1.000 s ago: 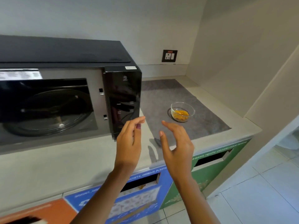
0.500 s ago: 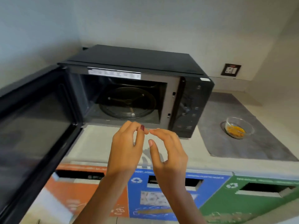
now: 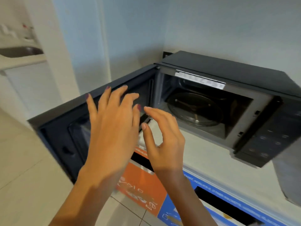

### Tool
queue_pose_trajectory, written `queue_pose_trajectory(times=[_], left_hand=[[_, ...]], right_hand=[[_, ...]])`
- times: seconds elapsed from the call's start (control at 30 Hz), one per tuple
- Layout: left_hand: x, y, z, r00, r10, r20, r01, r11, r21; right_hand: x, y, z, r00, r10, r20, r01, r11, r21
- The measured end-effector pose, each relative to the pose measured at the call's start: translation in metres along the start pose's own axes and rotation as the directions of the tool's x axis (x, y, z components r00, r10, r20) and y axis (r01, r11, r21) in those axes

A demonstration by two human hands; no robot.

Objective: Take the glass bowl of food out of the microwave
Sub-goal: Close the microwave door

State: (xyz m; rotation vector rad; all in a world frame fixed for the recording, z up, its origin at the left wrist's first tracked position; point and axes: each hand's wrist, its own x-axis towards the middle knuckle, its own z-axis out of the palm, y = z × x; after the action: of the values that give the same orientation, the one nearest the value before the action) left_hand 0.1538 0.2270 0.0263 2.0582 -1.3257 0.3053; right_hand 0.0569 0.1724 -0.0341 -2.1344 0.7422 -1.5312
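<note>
Since 0.5 s ago: view swung left, glass bowl gone from view | microwave (image 3: 228, 75) on desk (image 3: 211, 160), door (image 3: 68, 128) wide open, turntable (image 3: 195, 108) bare | left hand (image 3: 112, 132) grip released, fingers spread before door | right hand (image 3: 166, 144) grip released, fingers curled, holding nothing

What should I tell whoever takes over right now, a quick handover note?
Left hand: empty, fingers spread, in front of the open door.
Right hand: empty, loosely curled, beside the left, in front of the microwave.
Door wide open. Turntable is bare; no bowl visible inside, or anywhere in this view.
Done, as far as this shows: the cavity holds nothing.
Left: probably closing the door; check where the bowl sits, since it is out of frame.
</note>
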Motion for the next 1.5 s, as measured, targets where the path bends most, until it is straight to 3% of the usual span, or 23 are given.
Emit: queue_pose_trajectory(times=[0.23,0.4,0.53,0.7,0.93,1.03,1.13,1.23,1.33,1.43,1.5], left_hand=[[0.000,-0.026,-0.027,0.969,-0.245,0.037,0.230,0.944,0.239],[-0.004,-0.037,-0.034,0.974,-0.225,-0.025,0.224,0.941,0.254],[0.000,-0.045,-0.048,0.975,-0.223,-0.020,0.224,0.971,0.089],[-0.007,-0.037,-0.057,0.978,-0.192,0.084,0.204,0.964,-0.172],[0.000,-0.016,-0.032,0.959,-0.036,0.280,0.183,0.834,-0.520],[0.006,-0.001,-0.009,0.944,0.074,0.321,0.139,0.793,-0.593],[0.007,0.014,0.016,0.945,0.175,0.276,-0.005,0.853,-0.523],[0.010,0.033,0.039,0.931,0.294,0.215,-0.184,0.889,-0.419],[0.017,0.053,0.060,0.910,0.366,0.195,-0.253,0.862,-0.439],[0.024,0.070,0.081,0.909,0.379,0.172,-0.238,0.812,-0.533],[0.030,0.081,0.097,0.910,0.393,0.129,-0.284,0.821,-0.496]], right_hand=[[0.018,-0.031,0.034,0.962,0.029,0.271,-0.044,0.998,0.048],[0.034,-0.044,0.047,0.915,0.135,0.381,-0.170,0.984,0.058],[0.039,-0.045,0.044,0.909,0.171,0.381,-0.222,0.970,0.095],[0.044,-0.036,0.032,0.918,0.190,0.348,-0.228,0.971,0.073],[0.058,-0.020,-0.032,0.847,0.234,0.478,-0.300,0.952,0.065],[0.059,-0.016,-0.067,0.788,0.281,0.548,-0.352,0.935,0.028],[0.056,-0.020,-0.101,0.736,0.362,0.572,-0.400,0.914,-0.064],[0.052,-0.023,-0.129,0.732,0.419,0.538,-0.382,0.905,-0.186],[0.048,-0.022,-0.150,0.791,0.477,0.383,-0.342,0.864,-0.368],[0.046,-0.021,-0.160,0.861,0.487,0.149,-0.308,0.730,-0.610],[0.045,-0.017,-0.162,0.875,0.482,0.034,-0.310,0.614,-0.725]])
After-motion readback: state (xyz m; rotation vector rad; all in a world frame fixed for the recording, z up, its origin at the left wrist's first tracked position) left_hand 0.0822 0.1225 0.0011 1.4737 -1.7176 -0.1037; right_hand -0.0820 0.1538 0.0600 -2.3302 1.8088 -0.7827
